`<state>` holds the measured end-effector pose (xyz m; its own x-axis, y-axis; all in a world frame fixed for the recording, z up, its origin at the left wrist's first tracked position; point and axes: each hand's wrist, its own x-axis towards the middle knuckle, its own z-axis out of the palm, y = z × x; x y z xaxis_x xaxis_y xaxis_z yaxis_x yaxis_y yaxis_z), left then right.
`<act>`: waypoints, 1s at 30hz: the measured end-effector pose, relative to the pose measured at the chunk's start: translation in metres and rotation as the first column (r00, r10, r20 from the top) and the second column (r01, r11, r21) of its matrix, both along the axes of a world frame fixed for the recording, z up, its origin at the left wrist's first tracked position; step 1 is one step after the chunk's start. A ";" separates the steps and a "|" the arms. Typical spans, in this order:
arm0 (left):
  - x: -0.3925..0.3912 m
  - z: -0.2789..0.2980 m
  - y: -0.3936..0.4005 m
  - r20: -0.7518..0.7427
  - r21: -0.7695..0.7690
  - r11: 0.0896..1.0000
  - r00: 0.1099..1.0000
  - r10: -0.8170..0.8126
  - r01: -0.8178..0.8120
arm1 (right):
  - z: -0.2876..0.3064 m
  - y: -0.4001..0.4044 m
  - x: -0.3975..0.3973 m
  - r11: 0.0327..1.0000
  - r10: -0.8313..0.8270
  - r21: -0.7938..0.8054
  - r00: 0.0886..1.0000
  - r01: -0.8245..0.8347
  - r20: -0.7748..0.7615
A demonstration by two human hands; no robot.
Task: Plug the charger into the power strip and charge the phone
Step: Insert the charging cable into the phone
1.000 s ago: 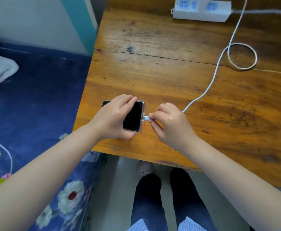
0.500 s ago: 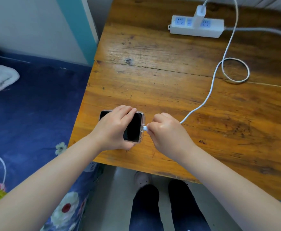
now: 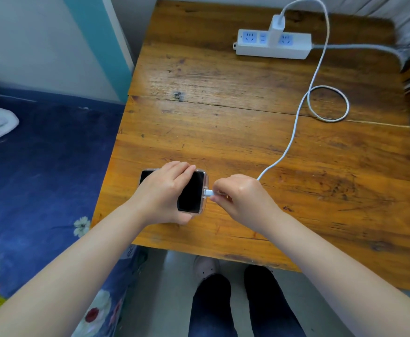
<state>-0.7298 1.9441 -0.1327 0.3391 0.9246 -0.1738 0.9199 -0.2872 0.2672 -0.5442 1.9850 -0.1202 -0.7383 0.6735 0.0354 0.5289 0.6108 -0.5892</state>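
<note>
No readable text anywhere. Power strip [image 3: 273,46], upper right of frame, shows only unlabelled blue socket faces. Phone [image 3: 191,192] screen is dark.

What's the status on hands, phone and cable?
Left hand clamps phone flat on table. Right hand pinches cable plug at phone's port. Charger seated in power strip. Nothing obstructing.

A worn wooden table [image 3: 223,132] carries three things — a white power strip [image 3: 273,46] near its far edge, a phone [image 3: 191,193] lying flat near its front edge, and a white cable [image 3: 293,132] trailing between them with one loop — all resting directly on the wood.
</note>
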 end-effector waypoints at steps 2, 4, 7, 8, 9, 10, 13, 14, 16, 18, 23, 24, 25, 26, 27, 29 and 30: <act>0.000 -0.001 0.000 0.001 -0.004 1.000 1.000 -0.007 0.007 | -0.001 0.004 0.004 0.998 0.058 -0.008 0.998 -0.058 -0.012; 0.001 -0.001 -0.001 0.003 -0.006 1.000 1.000 -0.003 0.003 | -0.002 0.006 0.007 0.995 0.103 0.017 0.994 -0.103 -0.028; 0.002 -0.001 0.000 0.005 -0.008 1.000 1.000 0.004 -0.003 | -0.006 0.003 0.007 0.995 0.091 0.035 0.995 -0.090 -0.045; 0.003 -0.001 0.001 0.005 -0.009 1.000 1.000 0.005 -0.005 | -0.006 0.003 0.007 0.996 0.088 0.030 0.995 -0.087 -0.042; 0.004 -0.002 0.001 0.008 -0.010 1.000 1.000 0.008 -0.008 | -0.007 0.005 0.007 0.995 0.093 0.027 0.995 -0.092 -0.041; 0.004 -0.003 0.001 0.013 -0.011 1.000 1.000 0.011 -0.011 | -0.007 0.008 0.007 0.994 0.105 0.025 0.994 -0.104 -0.041; 0.007 -0.007 -0.002 0.031 -0.032 0.998 0.998 0.047 -0.046 | -0.011 0.019 0.008 0.988 0.143 0.056 0.989 -0.141 -0.040; 0.007 -0.009 -0.003 0.034 -0.038 0.997 0.997 0.064 -0.063 | -0.012 0.019 0.007 0.989 0.137 0.068 0.990 -0.134 -0.044; 0.007 -0.012 -0.003 0.041 -0.043 0.995 0.994 0.097 -0.095 | -0.017 0.015 0.005 0.993 0.090 0.085 0.994 -0.085 -0.057; 0.006 -0.014 0.000 0.051 -0.042 0.993 0.992 0.115 -0.113 | -0.022 0.009 0.002 0.996 0.037 0.084 0.997 -0.031 -0.062; 0.005 -0.010 0.007 0.026 -0.045 0.996 0.996 0.084 -0.083 | -0.026 0.018 0.002 0.997 0.028 0.078 0.993 -0.019 -0.114; 0.006 -0.009 0.007 0.016 -0.029 0.996 0.997 0.081 -0.080 | -0.026 0.021 0.003 0.997 0.033 0.077 0.991 -0.023 -0.133; 0.006 -0.009 0.007 0.012 -0.012 0.996 0.996 0.083 -0.083 | -0.027 0.023 0.003 0.997 0.031 0.073 0.989 -0.021 -0.147; 0.006 -0.008 0.008 0.009 -0.006 0.996 0.996 0.084 -0.084 | -0.027 0.024 0.004 0.997 0.024 0.070 0.988 -0.014 -0.153; 0.006 -0.008 0.009 0.000 -0.002 0.997 0.997 0.081 -0.081 | -0.028 0.024 0.003 0.998 0.016 0.069 0.988 -0.005 -0.153; 0.006 -0.008 0.014 -0.032 0.005 0.998 0.997 0.068 -0.068 | -0.031 0.022 0.002 0.998 0.002 0.055 0.991 0.005 -0.133; 0.005 -0.009 0.018 -0.049 0.008 0.998 0.997 0.062 -0.062 | -0.032 0.023 0.002 0.999 -0.002 0.046 0.993 0.008 -0.115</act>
<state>-0.7244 1.9617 -0.1422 0.2725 0.9447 -0.1824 0.9478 -0.2310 0.2196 -0.5418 2.0077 -0.1525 -0.7243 0.6729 0.1505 0.4628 0.6362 -0.6173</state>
